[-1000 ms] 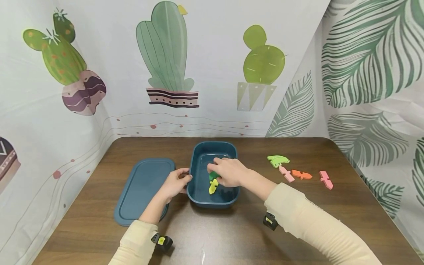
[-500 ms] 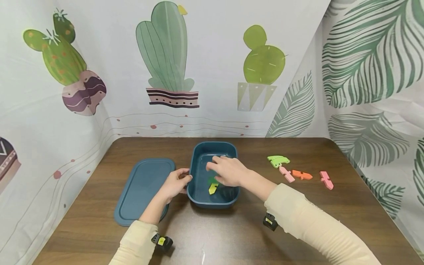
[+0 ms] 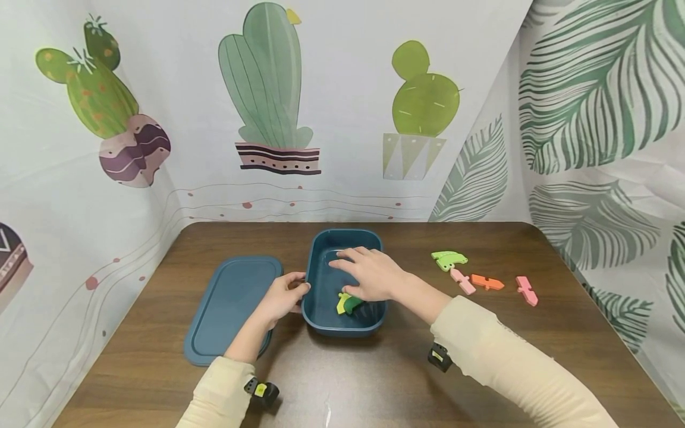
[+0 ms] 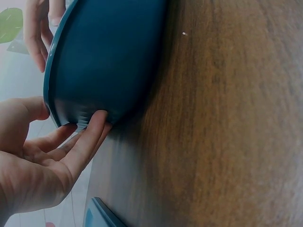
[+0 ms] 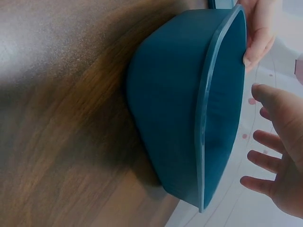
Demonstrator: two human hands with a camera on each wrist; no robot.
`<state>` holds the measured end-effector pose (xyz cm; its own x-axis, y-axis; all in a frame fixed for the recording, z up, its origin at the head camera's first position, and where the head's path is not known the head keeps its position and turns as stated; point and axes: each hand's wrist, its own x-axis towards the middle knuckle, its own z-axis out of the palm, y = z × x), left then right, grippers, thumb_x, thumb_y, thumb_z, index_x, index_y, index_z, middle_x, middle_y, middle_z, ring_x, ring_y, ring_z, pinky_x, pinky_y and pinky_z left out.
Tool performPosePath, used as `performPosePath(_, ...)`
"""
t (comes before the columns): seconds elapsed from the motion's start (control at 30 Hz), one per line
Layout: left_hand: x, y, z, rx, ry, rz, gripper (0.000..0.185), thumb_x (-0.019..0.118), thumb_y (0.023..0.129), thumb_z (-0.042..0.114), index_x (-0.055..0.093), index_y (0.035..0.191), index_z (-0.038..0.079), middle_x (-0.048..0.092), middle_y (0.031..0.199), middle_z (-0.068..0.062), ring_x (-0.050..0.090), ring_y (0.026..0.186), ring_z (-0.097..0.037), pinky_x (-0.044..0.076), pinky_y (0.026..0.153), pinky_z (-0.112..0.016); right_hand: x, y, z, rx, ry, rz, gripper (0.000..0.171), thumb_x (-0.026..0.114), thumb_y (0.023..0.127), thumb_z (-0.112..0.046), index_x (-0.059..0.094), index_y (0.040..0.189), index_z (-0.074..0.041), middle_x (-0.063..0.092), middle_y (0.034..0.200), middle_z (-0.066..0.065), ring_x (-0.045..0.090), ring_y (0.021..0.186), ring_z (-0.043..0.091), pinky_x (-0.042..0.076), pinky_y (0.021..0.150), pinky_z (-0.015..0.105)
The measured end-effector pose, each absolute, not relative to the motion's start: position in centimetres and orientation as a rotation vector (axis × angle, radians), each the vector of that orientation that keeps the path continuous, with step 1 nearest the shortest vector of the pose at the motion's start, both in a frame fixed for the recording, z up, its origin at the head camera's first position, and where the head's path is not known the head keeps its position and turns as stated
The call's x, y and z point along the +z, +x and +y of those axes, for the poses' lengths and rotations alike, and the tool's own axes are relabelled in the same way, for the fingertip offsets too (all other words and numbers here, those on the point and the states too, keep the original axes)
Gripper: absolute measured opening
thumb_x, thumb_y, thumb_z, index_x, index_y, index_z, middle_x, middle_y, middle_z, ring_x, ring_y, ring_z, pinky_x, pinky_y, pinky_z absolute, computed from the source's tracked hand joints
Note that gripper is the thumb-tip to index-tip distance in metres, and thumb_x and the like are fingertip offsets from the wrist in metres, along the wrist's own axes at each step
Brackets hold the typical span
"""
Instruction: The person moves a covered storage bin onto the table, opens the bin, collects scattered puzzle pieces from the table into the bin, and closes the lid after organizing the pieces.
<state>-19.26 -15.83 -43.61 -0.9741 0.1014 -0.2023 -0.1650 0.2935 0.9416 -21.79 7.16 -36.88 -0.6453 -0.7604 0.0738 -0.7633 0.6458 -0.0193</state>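
Observation:
A dark blue rectangular container stands on the table. Its left rim is held by my left hand, the thumb at the rim and the fingers against the outer wall, as the left wrist view shows. Over the container's inside hovers my right hand; in the right wrist view its fingers are spread with nothing between them. Below it, a yellow piece and a dark green piece lie together on the container's floor. What else lies under the palm is hidden.
A blue lid lies flat left of the container. To the right are a light green piece with eye-like dots, a pale pink piece, an orange piece and a bright pink piece. Patterned cloth hangs behind the table.
My right hand has let go of the dark green piece, which now lies beside the yellow one. Its fingers have spread and the hand has risen slightly. My left hand stays put.

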Motion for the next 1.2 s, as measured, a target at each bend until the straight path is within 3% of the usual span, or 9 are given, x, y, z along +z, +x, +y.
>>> performPosePath(0.4,-43.7,-19.3,-15.8,1.753,-0.059,2.34,0.041,0.054,0.09,0.012,0.047,0.129,-0.002,0.058,0.109,-0.019,0.062,0.082,-0.024,0.057,0.064,-0.038,-36.3,-21.4,7.9,0.122,1.264,-2.78,0.053,0.061,0.084,-0.043,0.049,0.133,-0.023,0.046,0.137,0.005,0.045,0.123,0.026,0.044,0.096,0.044)
performPosePath(0.83,-43.9,-19.3,-15.9,1.754,-0.048,2.341,0.041,0.053,0.091,0.012,0.048,0.129,-0.002,0.058,0.109,-0.019,0.062,0.081,-0.023,0.057,0.065,-0.037,-36.4,-21.2,9.7,0.172,1.175,-2.653,0.041,0.063,0.084,-0.037,0.058,0.121,-0.02,0.057,0.114,0.001,0.055,0.1,0.02,0.051,0.075,0.033)
performPosePath(1.0,-43.9,-19.4,-15.9,1.758,-0.048,2.335,0.04,0.053,0.091,0.012,0.048,0.128,-0.001,0.058,0.108,-0.019,0.062,0.081,-0.022,0.057,0.065,-0.037,-36.4,-21.3,10.8,0.18,1.128,-2.649,0.04,0.064,0.084,-0.035,0.059,0.12,-0.019,0.057,0.111,0.002,0.055,0.098,0.021,0.051,0.074,0.033)
performPosePath(1.2,-44.0,-19.5,-15.9,1.751,-0.052,2.338,0.041,0.053,0.09,0.012,0.047,0.128,-0.002,0.058,0.109,-0.019,0.062,0.081,-0.022,0.057,0.064,-0.037,-36.5,-21.4,12.0,0.175,1.085,-2.628,0.039,0.066,0.082,-0.033,0.06,0.118,-0.019,0.058,0.106,0.001,0.055,0.088,0.019,0.049,0.062,0.029)
